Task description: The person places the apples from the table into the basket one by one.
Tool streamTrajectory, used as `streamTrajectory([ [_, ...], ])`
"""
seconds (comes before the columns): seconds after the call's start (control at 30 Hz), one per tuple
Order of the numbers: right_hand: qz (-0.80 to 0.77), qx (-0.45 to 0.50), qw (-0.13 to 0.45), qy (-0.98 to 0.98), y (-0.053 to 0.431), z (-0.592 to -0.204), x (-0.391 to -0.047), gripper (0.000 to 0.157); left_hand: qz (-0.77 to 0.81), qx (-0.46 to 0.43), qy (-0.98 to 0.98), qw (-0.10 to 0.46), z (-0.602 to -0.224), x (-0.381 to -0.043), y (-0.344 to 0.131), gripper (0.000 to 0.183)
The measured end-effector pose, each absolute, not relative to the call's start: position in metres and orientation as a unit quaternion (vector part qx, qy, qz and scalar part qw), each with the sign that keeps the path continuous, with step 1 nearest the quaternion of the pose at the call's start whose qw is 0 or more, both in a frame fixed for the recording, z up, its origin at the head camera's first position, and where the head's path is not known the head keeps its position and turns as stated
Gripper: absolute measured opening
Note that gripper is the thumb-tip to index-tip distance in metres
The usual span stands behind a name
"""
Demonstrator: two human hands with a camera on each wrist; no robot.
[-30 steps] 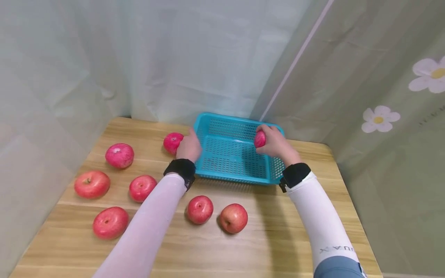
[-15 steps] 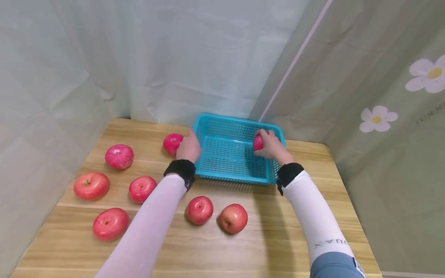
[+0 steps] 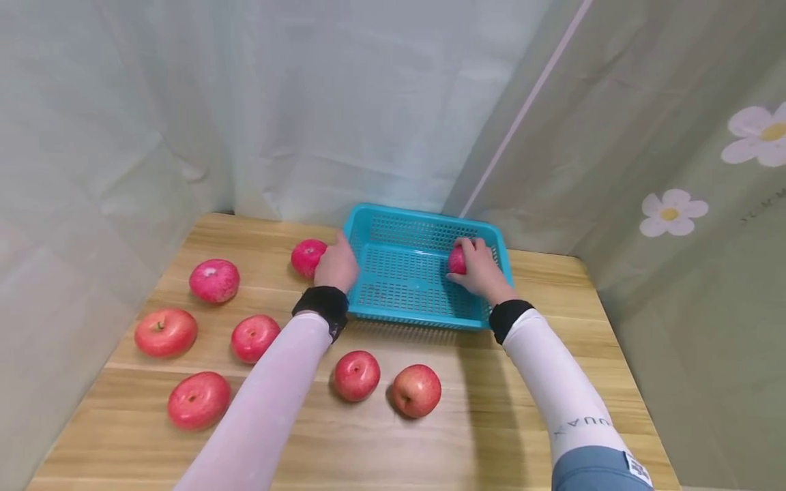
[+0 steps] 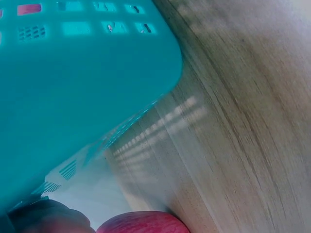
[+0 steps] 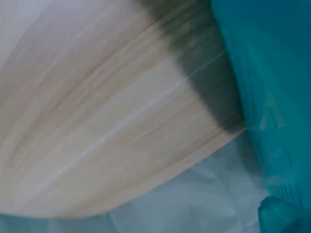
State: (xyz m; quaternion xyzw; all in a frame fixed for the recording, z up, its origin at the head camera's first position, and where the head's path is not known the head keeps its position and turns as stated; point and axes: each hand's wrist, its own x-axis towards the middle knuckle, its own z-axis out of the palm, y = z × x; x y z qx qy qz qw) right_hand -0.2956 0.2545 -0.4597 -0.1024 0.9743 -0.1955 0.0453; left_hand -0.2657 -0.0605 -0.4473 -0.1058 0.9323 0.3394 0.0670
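Hands (image 3: 336,267) apart, fruit (image 3: 456,260) in right (image 3: 482,271)

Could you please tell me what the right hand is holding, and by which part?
The right hand holds a red apple by its sides.

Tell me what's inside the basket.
Inside the basket, a pink apple, held by the right hand. The hand hides the apple's right side and anything beneath; whether the apple touches the floor can't be seen.

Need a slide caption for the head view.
Right hand grips a red apple inside a turquoise basket, left hand at its left side, seven more apples on the wooden table.
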Motion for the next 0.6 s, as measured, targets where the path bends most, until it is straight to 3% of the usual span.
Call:
streamTrajectory([
  [0.6, -0.16, -0.097, 0.03, 0.982, 0.256, -0.471, -0.299, 0.081, 0.337, -0.103, 0.934, 0.05, -0.449, -0.265, -0.06, 0.078],
])
